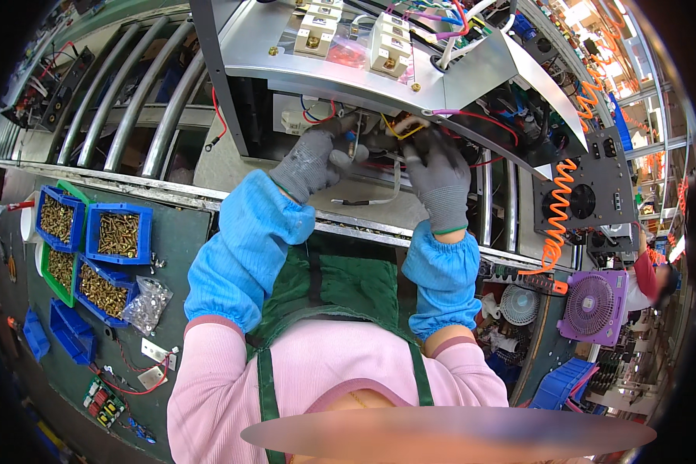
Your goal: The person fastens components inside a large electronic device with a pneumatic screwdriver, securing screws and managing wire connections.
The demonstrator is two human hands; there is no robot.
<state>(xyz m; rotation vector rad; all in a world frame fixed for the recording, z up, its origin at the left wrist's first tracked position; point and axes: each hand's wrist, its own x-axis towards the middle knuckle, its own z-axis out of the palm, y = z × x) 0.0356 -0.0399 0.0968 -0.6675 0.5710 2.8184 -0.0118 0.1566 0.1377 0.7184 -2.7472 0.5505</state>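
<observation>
A metal machine chassis stands in front of me, its lower side uncovered, with wires and parts inside. My left hand, in a grey glove, reaches into the opening. Its thumb and fingers are closed around a thin, upright, silvery piece whose kind I cannot make out. My right hand, gloved in grey too, reaches in beside it, by a yellow wire. The overhang and shadow partly hide its fingertips, so any hold is unclear. Below the hands hangs a white cable with a dark end.
At the left, blue bins of brass-coloured screws stand on a green bench, near a bag of small hardware and a circuit board. Metal rollers run behind. An orange coiled hose and purple fan are at the right.
</observation>
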